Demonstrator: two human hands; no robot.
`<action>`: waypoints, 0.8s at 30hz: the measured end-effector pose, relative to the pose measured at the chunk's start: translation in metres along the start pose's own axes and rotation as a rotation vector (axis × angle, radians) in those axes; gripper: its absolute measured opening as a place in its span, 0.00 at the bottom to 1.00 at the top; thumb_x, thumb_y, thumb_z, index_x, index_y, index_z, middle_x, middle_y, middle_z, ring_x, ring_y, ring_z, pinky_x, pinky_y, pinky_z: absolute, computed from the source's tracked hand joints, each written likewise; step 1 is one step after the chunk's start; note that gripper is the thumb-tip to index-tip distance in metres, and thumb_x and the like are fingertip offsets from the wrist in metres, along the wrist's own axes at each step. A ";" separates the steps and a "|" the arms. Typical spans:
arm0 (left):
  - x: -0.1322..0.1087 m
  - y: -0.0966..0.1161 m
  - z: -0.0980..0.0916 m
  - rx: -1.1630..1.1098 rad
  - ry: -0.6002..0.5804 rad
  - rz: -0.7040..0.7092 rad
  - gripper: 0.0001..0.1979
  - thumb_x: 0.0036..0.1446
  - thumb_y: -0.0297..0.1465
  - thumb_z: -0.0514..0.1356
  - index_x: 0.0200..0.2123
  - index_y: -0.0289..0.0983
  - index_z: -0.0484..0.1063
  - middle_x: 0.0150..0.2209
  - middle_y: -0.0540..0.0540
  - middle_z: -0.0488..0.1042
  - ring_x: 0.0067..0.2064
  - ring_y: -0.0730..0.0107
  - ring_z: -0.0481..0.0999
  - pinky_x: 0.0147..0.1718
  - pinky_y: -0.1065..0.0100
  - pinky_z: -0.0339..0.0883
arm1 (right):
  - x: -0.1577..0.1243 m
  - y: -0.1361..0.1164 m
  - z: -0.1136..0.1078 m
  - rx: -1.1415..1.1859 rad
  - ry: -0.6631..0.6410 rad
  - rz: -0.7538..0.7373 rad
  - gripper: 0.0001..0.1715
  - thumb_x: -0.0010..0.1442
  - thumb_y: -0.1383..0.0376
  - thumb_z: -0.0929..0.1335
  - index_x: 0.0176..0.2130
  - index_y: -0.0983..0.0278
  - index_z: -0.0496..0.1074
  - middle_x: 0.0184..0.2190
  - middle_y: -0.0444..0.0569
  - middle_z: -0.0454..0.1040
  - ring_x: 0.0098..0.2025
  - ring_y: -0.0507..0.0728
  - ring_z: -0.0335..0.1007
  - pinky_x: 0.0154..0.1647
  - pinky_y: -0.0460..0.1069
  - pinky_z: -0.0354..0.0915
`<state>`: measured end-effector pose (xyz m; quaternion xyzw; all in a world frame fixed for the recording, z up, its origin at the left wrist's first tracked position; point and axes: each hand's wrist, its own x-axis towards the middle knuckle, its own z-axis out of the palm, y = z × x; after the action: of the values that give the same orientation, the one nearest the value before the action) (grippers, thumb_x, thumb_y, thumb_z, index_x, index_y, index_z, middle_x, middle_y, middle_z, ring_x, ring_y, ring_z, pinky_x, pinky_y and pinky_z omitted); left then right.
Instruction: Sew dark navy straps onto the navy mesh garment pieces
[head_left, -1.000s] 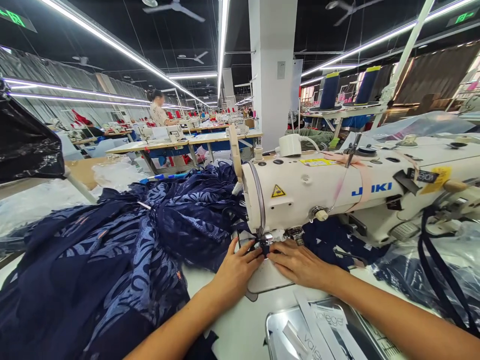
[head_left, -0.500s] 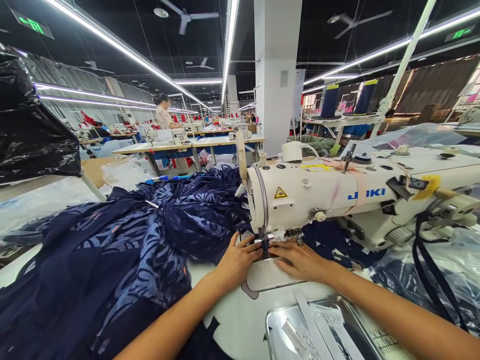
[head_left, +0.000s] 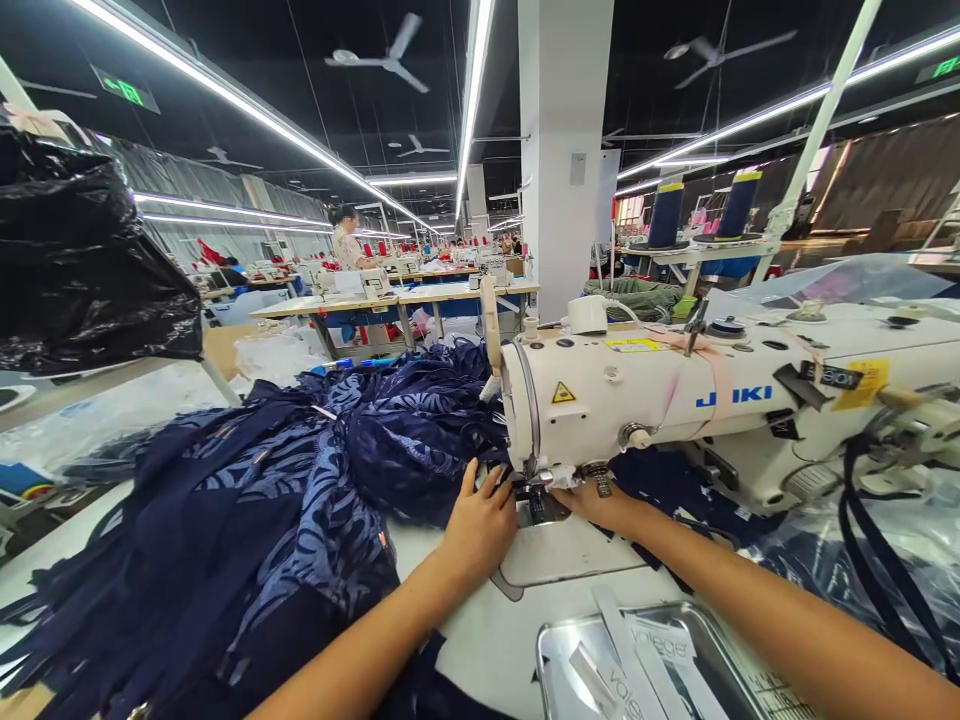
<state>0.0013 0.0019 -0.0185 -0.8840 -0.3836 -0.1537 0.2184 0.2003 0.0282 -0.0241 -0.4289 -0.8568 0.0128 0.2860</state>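
Note:
A white sewing machine (head_left: pixel 675 400) stands across the table, its needle and presser foot (head_left: pixel 534 490) at the left end. My left hand (head_left: pixel 480 520) lies just left of the foot, fingers stretched toward it, at the edge of a heap of navy patterned fabric (head_left: pixel 285 500). My right hand (head_left: pixel 600 500) reaches under the machine head just right of the foot. Its fingers are mostly hidden by the machine. Any small piece under the foot is hidden.
A metal tray (head_left: pixel 555 650) with white printed labels (head_left: pixel 645 640) sits at the near edge. Dark straps (head_left: pixel 870 540) and plastic-wrapped fabric (head_left: pixel 817 560) lie on the right. A black plastic bag (head_left: pixel 82 260) hangs on the left. A person (head_left: pixel 346 240) stands at distant sewing tables.
Both hands have slid forward toward the presser foot; the right hand is now tucked under the machine head. The view has tilted upward a little.

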 end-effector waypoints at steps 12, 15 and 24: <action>0.013 -0.006 -0.001 -0.060 -0.175 -0.047 0.14 0.54 0.28 0.53 0.44 0.37 0.70 0.47 0.41 0.71 0.54 0.51 0.61 0.54 0.39 0.46 | -0.018 0.003 0.010 -0.306 -0.036 -0.168 0.12 0.59 0.67 0.62 0.39 0.65 0.73 0.32 0.51 0.76 0.33 0.59 0.71 0.33 0.51 0.67; 0.013 -0.007 -0.002 -0.092 -0.185 -0.050 0.15 0.54 0.27 0.53 0.46 0.37 0.69 0.47 0.41 0.70 0.54 0.51 0.61 0.54 0.38 0.45 | -0.018 0.004 0.012 -0.252 -0.078 -0.160 0.13 0.60 0.68 0.60 0.40 0.65 0.73 0.33 0.51 0.76 0.35 0.59 0.72 0.35 0.51 0.66; 0.015 -0.011 -0.004 -0.146 -0.225 -0.034 0.15 0.55 0.27 0.52 0.46 0.37 0.69 0.48 0.40 0.69 0.53 0.51 0.61 0.53 0.38 0.45 | -0.013 -0.015 -0.001 -0.227 -0.196 -0.005 0.13 0.58 0.69 0.60 0.37 0.62 0.73 0.34 0.48 0.76 0.37 0.58 0.71 0.39 0.50 0.66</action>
<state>0.0025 0.0159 -0.0050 -0.9026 -0.4083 -0.0848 0.1065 0.1961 0.0091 -0.0260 -0.4533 -0.8775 -0.0430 0.1506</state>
